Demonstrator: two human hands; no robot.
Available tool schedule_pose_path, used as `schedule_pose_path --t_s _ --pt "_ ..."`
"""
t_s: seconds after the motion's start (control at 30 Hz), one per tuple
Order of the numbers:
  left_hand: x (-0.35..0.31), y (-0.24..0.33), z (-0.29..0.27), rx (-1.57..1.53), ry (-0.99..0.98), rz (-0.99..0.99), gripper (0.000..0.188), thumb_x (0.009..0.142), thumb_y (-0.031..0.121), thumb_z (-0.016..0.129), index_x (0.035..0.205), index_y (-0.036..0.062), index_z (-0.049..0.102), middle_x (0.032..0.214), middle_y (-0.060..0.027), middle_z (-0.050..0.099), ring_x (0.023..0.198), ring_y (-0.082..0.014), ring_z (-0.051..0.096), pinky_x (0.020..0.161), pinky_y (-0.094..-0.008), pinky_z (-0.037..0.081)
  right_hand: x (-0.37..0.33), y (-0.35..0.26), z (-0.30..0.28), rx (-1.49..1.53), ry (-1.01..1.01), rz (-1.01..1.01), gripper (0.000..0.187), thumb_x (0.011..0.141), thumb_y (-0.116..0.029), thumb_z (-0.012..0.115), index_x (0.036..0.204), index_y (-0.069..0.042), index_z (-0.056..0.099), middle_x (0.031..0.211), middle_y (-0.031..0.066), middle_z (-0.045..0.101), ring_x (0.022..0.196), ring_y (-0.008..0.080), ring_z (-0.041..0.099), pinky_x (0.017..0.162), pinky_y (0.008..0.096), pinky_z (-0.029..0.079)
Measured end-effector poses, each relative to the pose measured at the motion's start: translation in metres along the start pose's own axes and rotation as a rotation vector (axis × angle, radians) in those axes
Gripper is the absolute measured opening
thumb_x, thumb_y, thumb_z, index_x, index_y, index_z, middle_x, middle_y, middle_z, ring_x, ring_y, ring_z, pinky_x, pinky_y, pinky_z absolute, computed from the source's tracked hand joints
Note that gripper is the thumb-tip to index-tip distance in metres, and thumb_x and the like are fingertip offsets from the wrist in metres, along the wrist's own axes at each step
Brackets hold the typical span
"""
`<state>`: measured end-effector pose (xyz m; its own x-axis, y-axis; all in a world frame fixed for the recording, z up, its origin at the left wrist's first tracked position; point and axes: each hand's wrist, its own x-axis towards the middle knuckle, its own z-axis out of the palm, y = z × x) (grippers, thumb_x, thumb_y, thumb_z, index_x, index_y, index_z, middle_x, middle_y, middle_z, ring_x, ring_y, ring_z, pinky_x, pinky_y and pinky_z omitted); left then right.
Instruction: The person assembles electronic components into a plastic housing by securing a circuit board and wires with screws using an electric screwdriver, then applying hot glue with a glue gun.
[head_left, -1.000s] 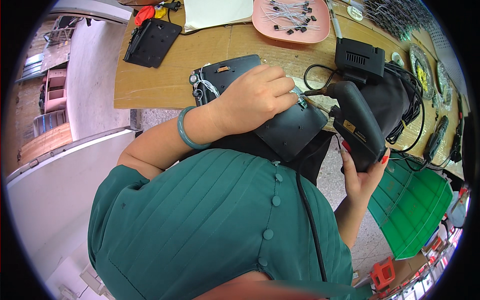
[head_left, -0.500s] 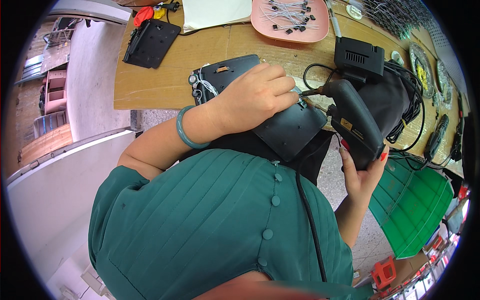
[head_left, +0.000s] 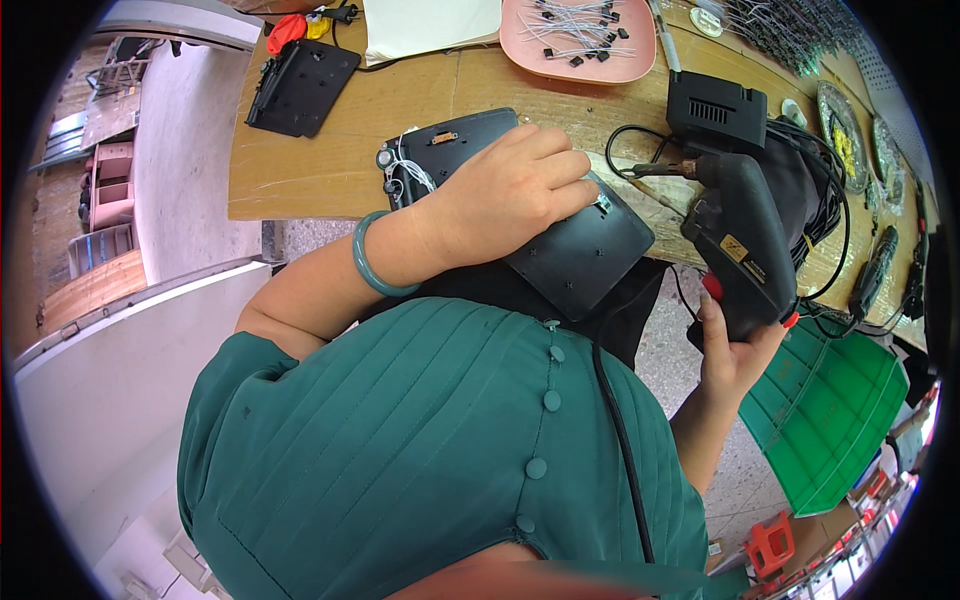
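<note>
My right hand [head_left: 738, 365] is wrapped round the grip of a black soldering gun [head_left: 750, 235] with a red trigger. The gun's tip [head_left: 640, 171] points left and stands clear of the black panel [head_left: 580, 265], to the right of my left hand. That panel lies across the table's near edge. Over its middle my left hand [head_left: 530, 190] is closed, fingertips by a small metal-and-green part [head_left: 603, 204]. Whatever the fingers pinch is hidden beneath them. At the panel's left end are a bundle of white wires [head_left: 412, 176] and a small orange-brown part [head_left: 445, 138].
A second black panel [head_left: 305, 88] lies at the table's left. Behind are white paper [head_left: 430, 28] and a pink tray [head_left: 580, 65] of short wired pieces. A black holder [head_left: 717, 108] and coiled cables [head_left: 825, 200] stand right. A green crate [head_left: 825, 410] sits below the table's right end.
My right hand has drawn the soldering gun to the right, and its tip has come away from the part by my left fingertips. My left hand and the panel have hardly moved.
</note>
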<state>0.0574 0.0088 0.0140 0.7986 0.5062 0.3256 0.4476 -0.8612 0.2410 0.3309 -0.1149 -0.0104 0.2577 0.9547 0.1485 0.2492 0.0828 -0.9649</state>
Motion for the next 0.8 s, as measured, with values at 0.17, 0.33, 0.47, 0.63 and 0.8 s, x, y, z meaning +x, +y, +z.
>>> schedule_pose_path --t_s 0.17,0.33,0.47,0.63,0.8 --pt "-0.001 -0.001 0.001 -0.017 0.013 -0.006 0.022 0.075 0.008 0.061 0.097 0.0066 0.064 0.091 -0.0059 0.058 0.09 -0.0244 0.055 0.078 -0.0358 0.044 0.001 0.0 0.004 0.015 0.015 -0.015 0.067 0.078 0.001 0.075 0.133 0.003 0.037 0.122 0.016 0.053 0.109 0.022 0.057 0.093 0.0334 0.047" --pt "-0.001 0.0 -0.004 -0.153 0.059 -0.119 0.023 0.075 0.005 0.068 0.098 0.0062 0.062 0.094 -0.0078 0.058 0.091 -0.0275 0.056 0.078 -0.0373 0.045 0.001 -0.003 0.01 0.051 0.049 0.033 0.068 0.078 0.0 0.075 0.134 0.003 0.036 0.12 0.0165 0.055 0.105 0.0223 0.06 0.09 0.0335 0.049" --pt "-0.007 0.001 -0.015 -0.279 0.106 -0.262 0.031 0.073 0.006 0.074 0.099 0.0045 0.059 0.101 -0.0105 0.057 0.096 -0.0306 0.056 0.083 -0.0382 0.046 0.002 -0.009 0.017 0.153 0.092 0.111 0.062 0.079 0.0 0.073 0.13 0.003 0.037 0.112 0.0183 0.059 0.089 0.0198 0.064 0.076 0.0297 0.053" --pt "-0.016 -0.002 -0.015 -0.375 0.113 -0.323 0.034 0.071 0.007 0.075 0.1 0.0042 0.058 0.106 -0.0116 0.056 0.101 -0.0314 0.056 0.087 -0.0369 0.046 0.005 -0.021 0.038 0.247 0.11 0.115 0.056 0.081 0.001 0.071 0.125 0.003 0.038 0.108 0.0196 0.06 0.079 0.0184 0.063 0.068 0.0283 0.054" --pt "-0.026 -0.004 -0.007 -0.3 0.099 -0.232 0.028 0.073 0.007 0.074 0.099 0.0085 0.064 0.111 -0.0108 0.057 0.102 -0.0299 0.056 0.086 -0.0386 0.046 0.015 -0.033 0.064 0.421 0.043 0.175 0.053 0.084 0.0 0.067 0.127 0.002 0.037 0.109 0.0198 0.059 0.076 0.0187 0.061 0.073 0.0335 0.055"
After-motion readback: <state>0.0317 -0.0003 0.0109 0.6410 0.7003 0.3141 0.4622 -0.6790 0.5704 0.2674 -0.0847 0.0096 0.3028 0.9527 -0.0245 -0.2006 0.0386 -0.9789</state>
